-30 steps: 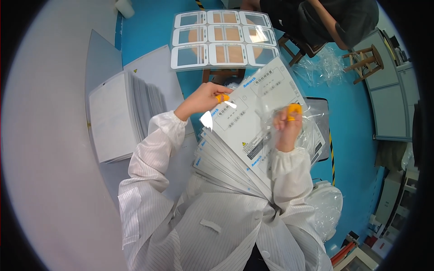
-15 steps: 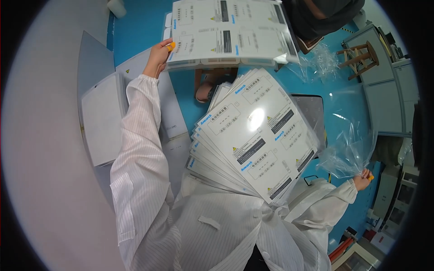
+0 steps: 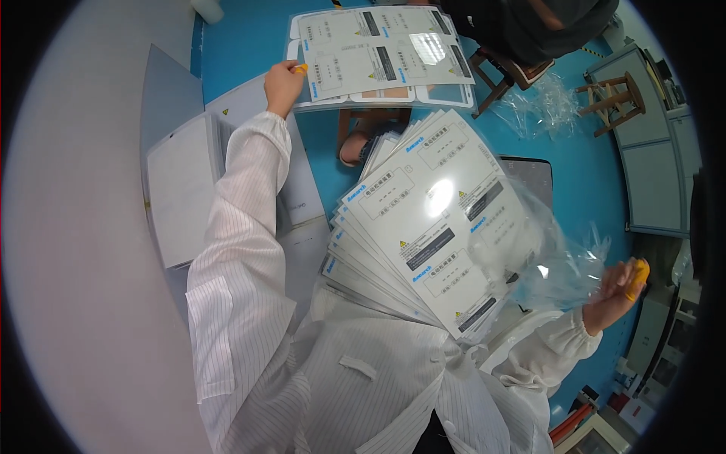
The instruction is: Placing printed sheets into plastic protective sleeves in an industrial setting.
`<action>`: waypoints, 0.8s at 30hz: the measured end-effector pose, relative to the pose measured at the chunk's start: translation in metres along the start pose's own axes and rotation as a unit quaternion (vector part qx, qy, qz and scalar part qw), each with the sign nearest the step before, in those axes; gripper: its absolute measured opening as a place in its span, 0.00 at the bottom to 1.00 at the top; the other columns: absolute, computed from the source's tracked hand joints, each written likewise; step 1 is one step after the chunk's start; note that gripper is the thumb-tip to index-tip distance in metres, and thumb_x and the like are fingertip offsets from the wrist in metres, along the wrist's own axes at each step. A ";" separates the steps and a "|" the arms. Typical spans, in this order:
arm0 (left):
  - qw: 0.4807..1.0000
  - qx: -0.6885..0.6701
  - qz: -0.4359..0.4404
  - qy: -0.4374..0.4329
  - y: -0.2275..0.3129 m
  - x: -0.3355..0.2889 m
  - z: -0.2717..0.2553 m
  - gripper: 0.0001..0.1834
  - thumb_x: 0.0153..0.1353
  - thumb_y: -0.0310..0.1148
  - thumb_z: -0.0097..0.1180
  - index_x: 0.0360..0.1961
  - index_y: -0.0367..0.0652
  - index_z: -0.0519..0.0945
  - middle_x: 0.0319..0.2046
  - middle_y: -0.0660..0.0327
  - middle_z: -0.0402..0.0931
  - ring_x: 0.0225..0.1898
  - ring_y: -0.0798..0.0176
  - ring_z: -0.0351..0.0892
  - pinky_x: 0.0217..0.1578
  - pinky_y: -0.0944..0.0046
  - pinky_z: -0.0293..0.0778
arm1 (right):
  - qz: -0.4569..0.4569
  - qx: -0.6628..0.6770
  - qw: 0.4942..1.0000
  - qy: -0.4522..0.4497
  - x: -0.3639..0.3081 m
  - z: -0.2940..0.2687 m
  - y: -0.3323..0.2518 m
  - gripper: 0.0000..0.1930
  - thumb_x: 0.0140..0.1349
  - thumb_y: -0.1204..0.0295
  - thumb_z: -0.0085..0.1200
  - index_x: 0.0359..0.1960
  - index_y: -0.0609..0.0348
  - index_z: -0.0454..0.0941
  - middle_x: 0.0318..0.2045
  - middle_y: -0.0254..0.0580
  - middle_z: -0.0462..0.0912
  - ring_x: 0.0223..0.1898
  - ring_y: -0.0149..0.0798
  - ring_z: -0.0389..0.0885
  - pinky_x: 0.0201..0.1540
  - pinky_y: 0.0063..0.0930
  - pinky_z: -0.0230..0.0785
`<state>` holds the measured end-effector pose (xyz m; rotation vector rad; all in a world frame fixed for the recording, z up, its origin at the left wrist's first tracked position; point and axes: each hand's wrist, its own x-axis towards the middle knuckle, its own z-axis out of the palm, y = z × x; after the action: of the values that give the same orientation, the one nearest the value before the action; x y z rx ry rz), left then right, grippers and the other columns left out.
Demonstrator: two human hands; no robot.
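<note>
My left hand (image 3: 283, 87), with a yellow finger cover, pinches the left edge of a white printed panel sheet (image 3: 352, 57). That sheet lies over clear-edged sheets (image 3: 446, 94) with rounded windows, at the far side. In front of my body a fanned stack of similar white printed sheets (image 3: 401, 197) rests, glossy on top. Thin clear film (image 3: 563, 274) is bunched over the stack's right side and reaches toward my right hand (image 3: 616, 291). Its fingers, one yellow-covered, stretch upward, slightly blurred, with the film beside them.
Another pile of white sheets (image 3: 184, 193) lies at left on a grey-white surface (image 3: 302, 193). Beyond, a person in dark clothing (image 3: 522, 30) is near a wooden stool (image 3: 491, 87). Crumpled clear film (image 3: 544, 106) lies on the blue floor beside another wooden stool (image 3: 614, 102). Grey cabinets (image 3: 643, 144) line the right.
The clear film has gone slack and shifted left over the stack, and my right hand appears to have let it go. The far sheet under my left hand has shifted and sits at a different angle.
</note>
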<state>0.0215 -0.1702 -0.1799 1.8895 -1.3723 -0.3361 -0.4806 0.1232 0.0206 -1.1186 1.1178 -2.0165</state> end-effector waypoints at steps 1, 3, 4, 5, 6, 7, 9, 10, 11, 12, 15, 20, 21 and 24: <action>0.999 -0.004 0.040 -0.033 0.004 -0.013 -0.009 0.12 0.52 0.33 0.53 0.37 0.42 0.82 0.32 0.51 0.80 0.34 0.51 0.80 0.36 0.60 0.73 | 0.023 -0.020 0.999 0.017 -0.008 0.026 0.007 0.17 0.63 0.61 0.49 0.46 0.61 0.68 0.25 0.28 0.66 0.17 0.19 0.55 0.17 0.14 0.46; 0.984 -0.032 0.080 -0.157 0.013 -0.048 -0.027 0.13 0.54 0.33 0.54 0.39 0.40 0.81 0.31 0.53 0.80 0.32 0.56 0.79 0.34 0.64 0.73 | 0.063 -0.070 0.992 -0.083 -0.023 0.060 0.036 0.23 0.59 0.56 0.53 0.47 0.61 0.67 0.24 0.27 0.65 0.18 0.19 0.57 0.18 0.13 0.46; 0.961 -0.059 0.087 -0.255 0.019 -0.070 -0.033 0.13 0.55 0.33 0.55 0.40 0.39 0.80 0.30 0.54 0.80 0.29 0.62 0.79 0.33 0.67 0.72 | 0.093 -0.088 0.983 -0.130 -0.035 0.077 0.049 0.23 0.58 0.55 0.54 0.46 0.61 0.67 0.24 0.27 0.65 0.19 0.19 0.58 0.18 0.12 0.47; 0.932 -0.050 0.092 -0.347 0.020 -0.092 -0.037 0.13 0.55 0.32 0.55 0.41 0.39 0.80 0.31 0.53 0.80 0.28 0.61 0.78 0.33 0.67 0.72 | 0.122 -0.106 0.970 -0.182 -0.044 0.094 0.062 0.24 0.57 0.55 0.55 0.46 0.62 0.67 0.23 0.27 0.65 0.19 0.20 0.59 0.19 0.12 0.48; 0.895 -0.040 0.094 -0.434 0.020 -0.112 -0.044 0.13 0.55 0.31 0.55 0.41 0.39 0.80 0.31 0.52 0.80 0.28 0.60 0.77 0.33 0.67 0.72 | 0.124 -0.115 0.961 -0.217 -0.053 0.115 0.074 0.22 0.57 0.57 0.56 0.43 0.62 0.68 0.22 0.28 0.66 0.18 0.20 0.59 0.20 0.12 0.50; 0.872 -0.005 0.112 -0.476 0.020 -0.131 -0.049 0.13 0.55 0.30 0.54 0.41 0.39 0.80 0.31 0.51 0.80 0.27 0.60 0.76 0.32 0.67 0.72 | 0.142 -0.138 0.947 -0.255 -0.061 0.131 0.085 0.17 0.58 0.61 0.55 0.41 0.62 0.69 0.25 0.30 0.69 0.20 0.21 0.63 0.22 0.13 0.55; 0.848 0.030 0.124 -0.514 0.028 -0.159 -0.062 0.13 0.55 0.29 0.54 0.41 0.39 0.80 0.30 0.51 0.80 0.26 0.59 0.76 0.31 0.66 0.71 | 0.179 -0.175 0.911 -0.329 -0.073 0.153 0.106 0.09 0.59 0.71 0.50 0.38 0.62 0.71 0.27 0.31 0.73 0.25 0.24 0.68 0.31 0.16 0.62; 0.848 0.018 0.107 -0.519 0.041 -0.168 -0.072 0.12 0.55 0.28 0.52 0.41 0.39 0.81 0.29 0.50 0.80 0.26 0.59 0.75 0.31 0.66 0.71 | 0.168 -0.231 0.893 -0.348 -0.081 0.156 0.123 0.07 0.58 0.75 0.51 0.37 0.63 0.72 0.27 0.32 0.74 0.26 0.23 0.70 0.31 0.16 0.63; 0.847 0.007 0.089 -0.524 0.048 -0.173 -0.077 0.12 0.55 0.27 0.51 0.40 0.39 0.81 0.28 0.50 0.80 0.26 0.59 0.75 0.30 0.65 0.71 | 0.142 -0.256 0.883 -0.366 -0.090 0.164 0.137 0.07 0.57 0.77 0.53 0.37 0.63 0.73 0.25 0.31 0.74 0.27 0.22 0.70 0.30 0.17 0.64; 0.865 0.003 0.098 -0.493 0.046 -0.176 -0.079 0.10 0.55 0.27 0.52 0.37 0.37 0.82 0.26 0.51 0.80 0.24 0.61 0.75 0.29 0.65 0.70 | 0.144 -0.265 0.879 -0.369 -0.099 0.175 0.146 0.09 0.54 0.77 0.57 0.36 0.63 0.73 0.25 0.36 0.76 0.25 0.26 0.72 0.29 0.18 0.65; 0.884 -0.022 0.053 -0.464 0.061 -0.174 -0.089 0.10 0.53 0.27 0.54 0.35 0.37 0.82 0.24 0.52 0.79 0.22 0.64 0.74 0.27 0.67 0.70 | 0.044 -0.327 0.863 -0.382 -0.122 0.200 0.165 0.14 0.48 0.72 0.63 0.33 0.63 0.73 0.25 0.44 0.76 0.24 0.36 0.76 0.29 0.24 0.68; 0.886 -0.074 0.024 -0.458 0.061 -0.176 -0.091 0.09 0.52 0.26 0.56 0.34 0.36 0.82 0.21 0.55 0.79 0.19 0.68 0.73 0.24 0.69 0.69 | 0.070 -0.411 0.808 -0.416 -0.152 0.226 0.187 0.22 0.39 0.64 0.69 0.30 0.63 0.72 0.26 0.48 0.75 0.27 0.50 0.77 0.29 0.34 0.69; 0.889 -0.058 0.034 -0.453 0.062 -0.176 -0.092 0.09 0.52 0.26 0.56 0.34 0.36 0.82 0.21 0.56 0.78 0.19 0.69 0.72 0.24 0.70 0.69 | 0.071 -0.412 0.809 -0.414 -0.152 0.226 0.189 0.22 0.39 0.64 0.69 0.30 0.63 0.72 0.26 0.48 0.75 0.27 0.50 0.77 0.29 0.34 0.69; 0.890 -0.068 0.032 -0.449 0.059 -0.178 -0.092 0.08 0.53 0.27 0.56 0.33 0.36 0.82 0.20 0.55 0.78 0.19 0.70 0.72 0.24 0.71 0.68 | 0.078 -0.389 0.833 -0.386 -0.149 0.224 0.197 0.19 0.41 0.68 0.68 0.30 0.64 0.71 0.26 0.49 0.75 0.27 0.49 0.77 0.30 0.33 0.69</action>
<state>-0.0325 0.0205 -0.1148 1.5971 -1.9063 -1.3611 -0.1977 0.0559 -0.1415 -1.9099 1.5012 -0.7508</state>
